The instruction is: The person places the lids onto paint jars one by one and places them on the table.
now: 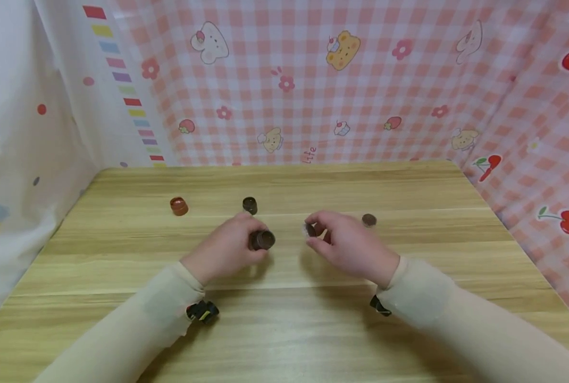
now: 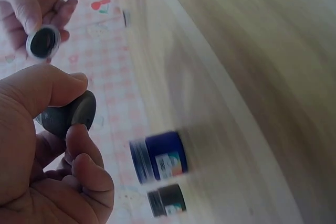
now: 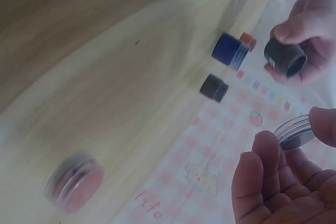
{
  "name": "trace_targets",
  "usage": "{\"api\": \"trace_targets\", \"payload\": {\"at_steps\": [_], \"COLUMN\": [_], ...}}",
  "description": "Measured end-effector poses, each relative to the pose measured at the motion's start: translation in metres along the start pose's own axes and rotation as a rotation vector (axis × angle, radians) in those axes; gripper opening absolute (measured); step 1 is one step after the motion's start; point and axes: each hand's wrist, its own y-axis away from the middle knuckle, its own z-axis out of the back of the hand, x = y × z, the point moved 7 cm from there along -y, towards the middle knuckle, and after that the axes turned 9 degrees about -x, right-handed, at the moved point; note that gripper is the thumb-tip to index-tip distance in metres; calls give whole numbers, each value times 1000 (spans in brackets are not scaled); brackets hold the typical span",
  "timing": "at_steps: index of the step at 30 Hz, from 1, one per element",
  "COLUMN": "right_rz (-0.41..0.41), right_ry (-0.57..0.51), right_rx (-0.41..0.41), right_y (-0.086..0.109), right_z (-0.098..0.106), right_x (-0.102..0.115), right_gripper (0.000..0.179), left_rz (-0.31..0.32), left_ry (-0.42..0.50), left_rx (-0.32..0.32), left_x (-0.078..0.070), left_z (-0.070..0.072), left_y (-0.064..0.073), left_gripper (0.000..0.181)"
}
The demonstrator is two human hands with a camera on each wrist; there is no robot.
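My left hand [image 1: 227,244] grips a small dark paint jar [image 1: 264,240] by its sides. Its uncovered mouth is tipped toward the right hand. A round lid [image 3: 294,132] with a clear rim and dark inside is pinched between the thumb and fingers of my right hand [image 1: 344,244]. A gap separates lid and jar in all views. Just beyond the left hand stands another dark jar [image 1: 250,205]. The wrist views show a blue jar [image 2: 167,157] with a clear threaded neck beside it; I cannot make it out in the head view.
Toward the back left of the wooden table [image 1: 284,340] sits an orange-red jar [image 1: 179,206]. A round lid [image 1: 369,219] lies beyond the right hand; a clear-rimmed, pinkish lid or stack of lids [image 3: 76,182] shows in the right wrist view. Checkered cloth [image 1: 284,96] hangs behind.
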Motion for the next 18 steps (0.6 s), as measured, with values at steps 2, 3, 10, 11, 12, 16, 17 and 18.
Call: {"api": "trace_targets", "payload": {"at_steps": [2,3,10,11,12,16,17,18], "right_rz": [13,19,38,39,39,31,29,25], "right_ry": [-2,-3,-42,-49,-53,-58,-60,-61], "right_rx": [6,10,27,26,24,19,20,20], "right_y": [0,-1,-1,-1,-1,-1,-1,-2], "right_z": [-4,-6,-17,-18,-19,-22,-23,-24], "right_x": [4,6,15,16,16,15,15,15], "right_gripper": [29,29,28,28,28,26,26,25], "left_rz": [-11,-17,-54,-56,-59,-71,-76,-83], "left_ry": [8,10,46,49,48,47,46,44], "left_rx": [5,8,28,30,30,35,34,32], "left_x": [-5,-7,-16,-17,-18,-21,-22,-23], "left_z": [-2,-3,-11,-12,-12,-16,-16,-17], "left_y": [-1,-2,-6,-6,-6,-7,-7,-7], "left_gripper": [30,30,24,23,23,24,24,24]}}
